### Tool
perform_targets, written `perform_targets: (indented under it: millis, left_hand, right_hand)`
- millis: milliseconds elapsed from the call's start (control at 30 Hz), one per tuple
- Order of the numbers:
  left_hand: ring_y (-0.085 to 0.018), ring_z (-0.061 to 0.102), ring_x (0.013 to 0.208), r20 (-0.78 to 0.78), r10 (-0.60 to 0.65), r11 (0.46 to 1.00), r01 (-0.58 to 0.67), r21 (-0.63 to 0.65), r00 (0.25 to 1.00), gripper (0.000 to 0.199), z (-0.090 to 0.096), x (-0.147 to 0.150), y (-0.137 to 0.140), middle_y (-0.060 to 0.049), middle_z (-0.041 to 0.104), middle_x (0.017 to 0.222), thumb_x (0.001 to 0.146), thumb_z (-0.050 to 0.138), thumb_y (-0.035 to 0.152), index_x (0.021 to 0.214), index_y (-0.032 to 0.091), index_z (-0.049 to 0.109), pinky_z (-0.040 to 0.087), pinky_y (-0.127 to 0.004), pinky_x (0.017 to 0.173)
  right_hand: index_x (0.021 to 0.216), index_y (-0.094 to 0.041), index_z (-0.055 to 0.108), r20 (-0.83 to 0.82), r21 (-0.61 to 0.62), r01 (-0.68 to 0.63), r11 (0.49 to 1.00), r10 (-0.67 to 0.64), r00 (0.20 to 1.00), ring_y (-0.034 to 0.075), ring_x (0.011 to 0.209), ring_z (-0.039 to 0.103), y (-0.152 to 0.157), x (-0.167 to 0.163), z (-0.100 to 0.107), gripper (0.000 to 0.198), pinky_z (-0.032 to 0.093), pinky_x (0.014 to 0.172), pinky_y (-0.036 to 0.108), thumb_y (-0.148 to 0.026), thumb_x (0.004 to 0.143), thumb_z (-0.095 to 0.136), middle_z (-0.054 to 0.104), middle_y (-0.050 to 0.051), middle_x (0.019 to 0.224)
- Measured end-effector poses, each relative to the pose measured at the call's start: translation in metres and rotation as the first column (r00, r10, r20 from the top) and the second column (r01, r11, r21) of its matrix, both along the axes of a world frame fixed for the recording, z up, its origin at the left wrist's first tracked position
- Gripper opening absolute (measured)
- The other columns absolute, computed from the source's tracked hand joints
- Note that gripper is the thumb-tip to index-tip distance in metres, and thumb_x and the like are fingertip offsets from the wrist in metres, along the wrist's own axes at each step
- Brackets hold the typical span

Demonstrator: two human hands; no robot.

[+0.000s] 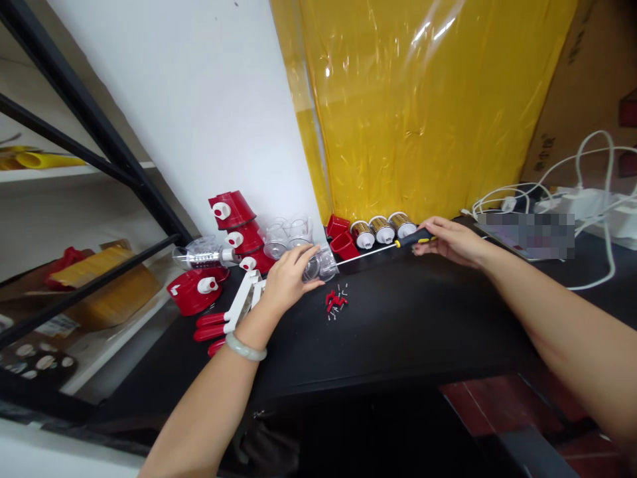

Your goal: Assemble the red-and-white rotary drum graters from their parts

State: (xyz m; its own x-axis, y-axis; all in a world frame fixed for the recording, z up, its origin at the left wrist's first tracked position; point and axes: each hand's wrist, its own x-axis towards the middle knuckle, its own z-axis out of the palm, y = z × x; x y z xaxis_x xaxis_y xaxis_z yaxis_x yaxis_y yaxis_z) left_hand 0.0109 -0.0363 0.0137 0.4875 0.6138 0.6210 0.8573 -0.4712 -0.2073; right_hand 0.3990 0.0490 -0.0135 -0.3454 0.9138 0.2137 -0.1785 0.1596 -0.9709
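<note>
My right hand (450,242) is closed round the black and yellow handle of a screwdriver (367,253). Its long metal shaft points left, its tip ending at a clear plastic part (326,264). Fingers and thumb of my left hand (292,277) sit on either side of that part, gripping it; the palm side is hidden. Just in front, on the black table (398,325), lie small red plastic pieces (334,302) with several loose screws (343,289). White crank handles with red grips (212,332) lie beside my left wrist.
Red grater housings (233,209) stand stacked at the left, with clear plastic cups (283,236) beside them. Three grater drums (382,230) and red pieces (343,244) line the back. White cables (540,189) lie at the right. A shelf rack (89,153) stands left.
</note>
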Motion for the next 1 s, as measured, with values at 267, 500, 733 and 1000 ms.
perform_targets:
  millis: [267, 500, 733, 1000]
  left_hand:
    - [-0.028, 0.059, 0.118, 0.025, -0.008, 1.0, 0.008, -0.007, 1.0, 0.077, -0.0007, -0.0016, 0.0017, -0.01, 0.057, 0.132, 0.076, 0.075, 0.044, 0.143, 0.026, 0.04, 0.053, -0.041, 0.094]
    - [-0.028, 0.057, 0.12, 0.029, -0.003, 0.999, 0.004, -0.034, 1.0, 0.078, -0.0009, -0.0005, 0.0008, -0.01, 0.057, 0.134, 0.076, 0.075, 0.045, 0.142, 0.026, 0.04, 0.053, -0.042, 0.095]
    - [-0.027, 0.058, 0.119, 0.028, -0.007, 1.0, 0.007, -0.015, 1.0, 0.079, -0.0008, 0.0006, -0.0008, -0.01, 0.058, 0.132, 0.075, 0.076, 0.045, 0.143, 0.026, 0.04, 0.053, -0.04, 0.094]
    - [-0.028, 0.059, 0.117, 0.044, 0.004, 1.0, -0.003, -0.023, 0.999, 0.078, -0.0012, 0.0, -0.0001, -0.011, 0.058, 0.133, 0.075, 0.075, 0.047, 0.142, 0.026, 0.041, 0.053, -0.041, 0.093]
  right_hand:
    - [0.1, -0.03, 0.049, -0.145, -0.026, -0.034, 0.999, 0.03, 0.989, 0.02, 0.091, 0.071, -0.0053, -0.0035, 0.0051, 0.036, 0.057, 0.085, 0.047, -0.031, 0.074, 0.074, 0.072, -0.002, 0.099]
    - [0.094, -0.026, 0.05, 0.015, -0.08, 0.067, 0.995, -0.066, 0.998, 0.014, 0.042, 0.058, -0.0015, -0.002, 0.0014, 0.032, 0.057, 0.058, 0.037, -0.058, 0.087, 0.054, 0.061, -0.005, 0.056]
    - [0.102, -0.03, 0.048, -0.049, 0.0, 0.012, 1.0, -0.012, 0.999, 0.015, 0.065, 0.068, -0.0041, -0.0032, 0.0029, 0.032, 0.058, 0.078, 0.038, -0.038, 0.08, 0.071, 0.068, -0.005, 0.074]
    - [0.105, -0.035, 0.041, -0.112, -0.037, 0.068, 0.997, -0.072, 0.991, 0.018, 0.08, 0.07, -0.0029, -0.0045, 0.0021, 0.042, 0.059, 0.075, 0.041, -0.032, 0.076, 0.071, 0.067, -0.006, 0.092]
